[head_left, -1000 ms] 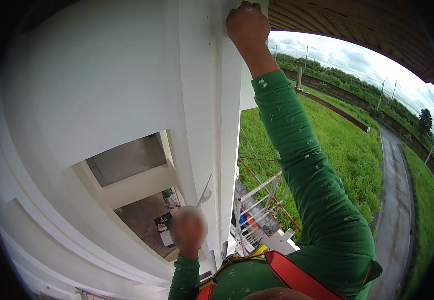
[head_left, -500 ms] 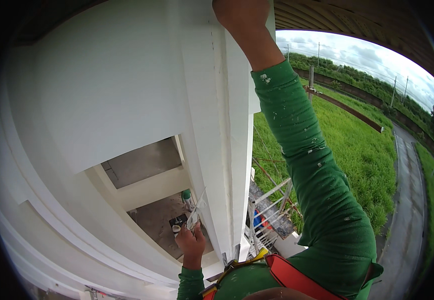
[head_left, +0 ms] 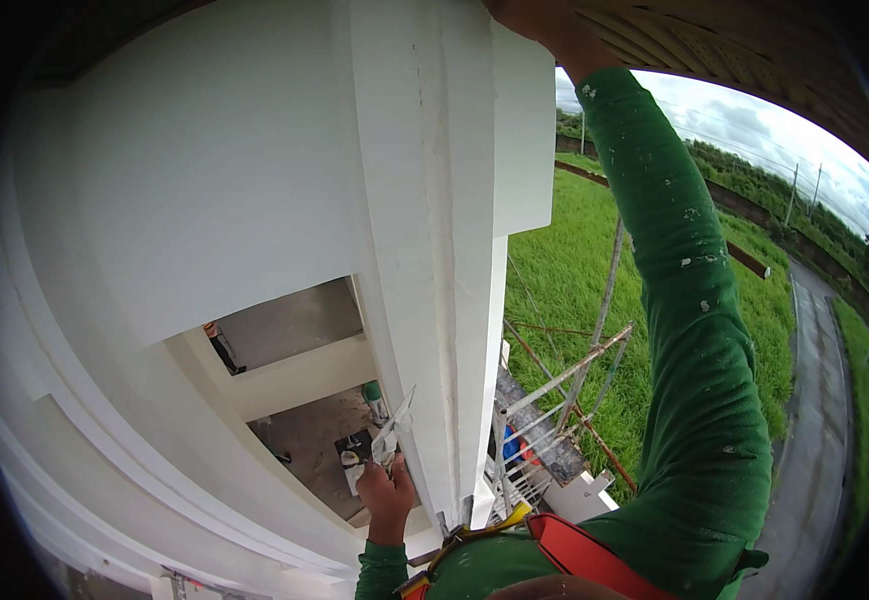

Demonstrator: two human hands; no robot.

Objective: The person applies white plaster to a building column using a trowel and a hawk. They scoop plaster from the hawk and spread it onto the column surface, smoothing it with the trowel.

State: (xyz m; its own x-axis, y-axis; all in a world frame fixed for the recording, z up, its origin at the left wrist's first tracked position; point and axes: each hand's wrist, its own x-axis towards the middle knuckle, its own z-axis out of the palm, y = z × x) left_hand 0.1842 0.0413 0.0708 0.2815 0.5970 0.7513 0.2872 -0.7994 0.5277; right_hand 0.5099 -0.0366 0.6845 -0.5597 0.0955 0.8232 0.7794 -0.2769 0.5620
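Near the lower middle, my left hand (head_left: 386, 492) is closed round the base of a crumpled white plastic bag (head_left: 390, 436) with a thin pointed tip standing up. My right arm, in a paint-flecked green sleeve, reaches up to the top of the picture. There my right hand (head_left: 534, 20) is next to the upper end of a white ledged column (head_left: 434, 250), under the roof edge. The frame's upper edge cuts this hand off, and its fingers are hidden.
A red harness strap (head_left: 594, 560) crosses my chest. Far below stand metal scaffold bars (head_left: 564, 385). Through the wall openings a concrete floor (head_left: 289, 325) shows, with a green-and-white container (head_left: 373, 400). Ribbed roofing (head_left: 694, 45) hangs overhead; grass (head_left: 594, 270) and a road (head_left: 816, 400) lie right.
My right hand has moved right and slightly up, partly out of the picture, and the arm has swung right. My left hand still grips the white plastic bag, almost unmoved.
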